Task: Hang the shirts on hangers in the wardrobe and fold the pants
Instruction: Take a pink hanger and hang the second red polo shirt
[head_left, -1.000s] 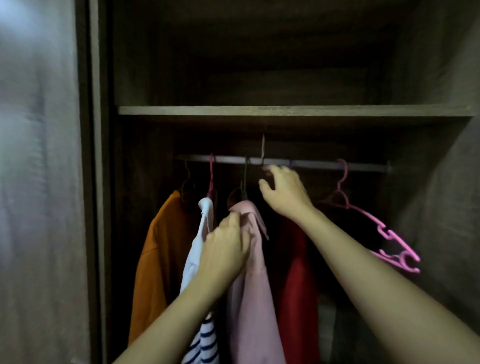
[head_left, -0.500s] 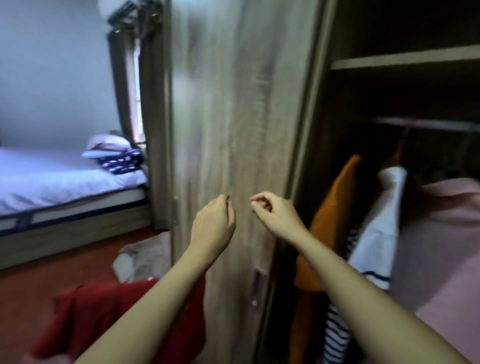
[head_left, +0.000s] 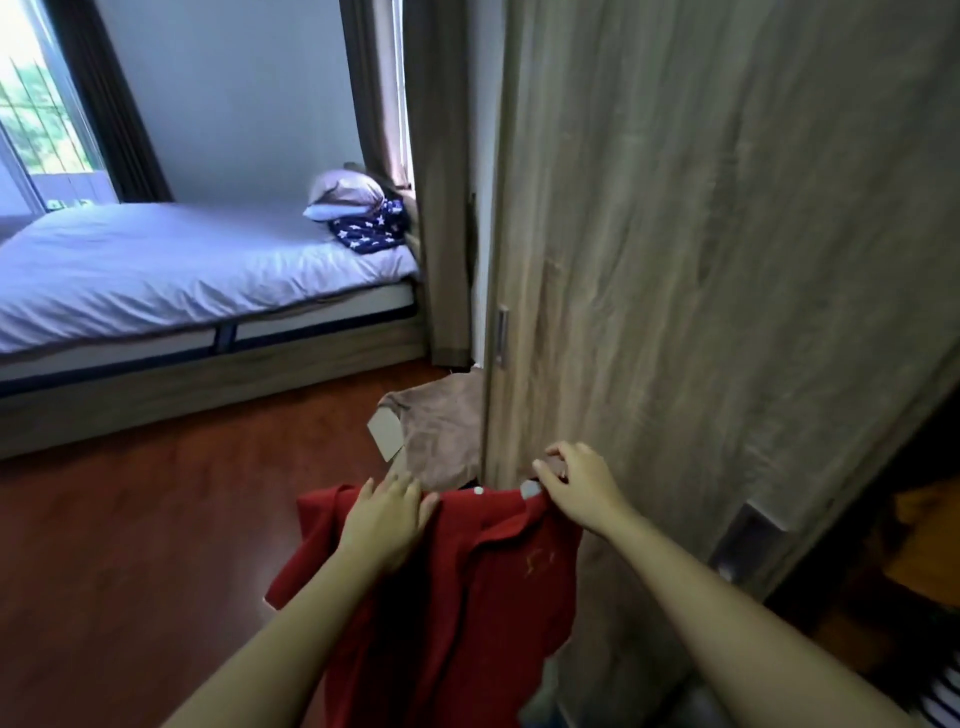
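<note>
A red polo shirt (head_left: 467, 587) with white buttons hangs low in front of the wardrobe's wooden door (head_left: 701, 260). My left hand (head_left: 387, 519) lies over its left shoulder, fingers curled over the top edge. At the collar's right side my right hand (head_left: 576, 483) pinches the fabric. A brown garment (head_left: 441, 426) with a cardboard tag lies crumpled on the floor just beyond the shirt. Inside the wardrobe at the far right hang an orange shirt (head_left: 924, 535) and a striped shirt (head_left: 943, 696), each only partly in view.
A bed (head_left: 182, 270) with a pale sheet, pillows (head_left: 345, 195) and a star-print cloth (head_left: 371, 231) stands at the left. Red-brown wooden floor (head_left: 130, 545) lies between the bed and me. A curtain (head_left: 441, 182) hangs beside the wardrobe door.
My view swung left and down, away from the wardrobe rail. Both hands left the hanging clothes, dropped, and now hold the red shirt.
</note>
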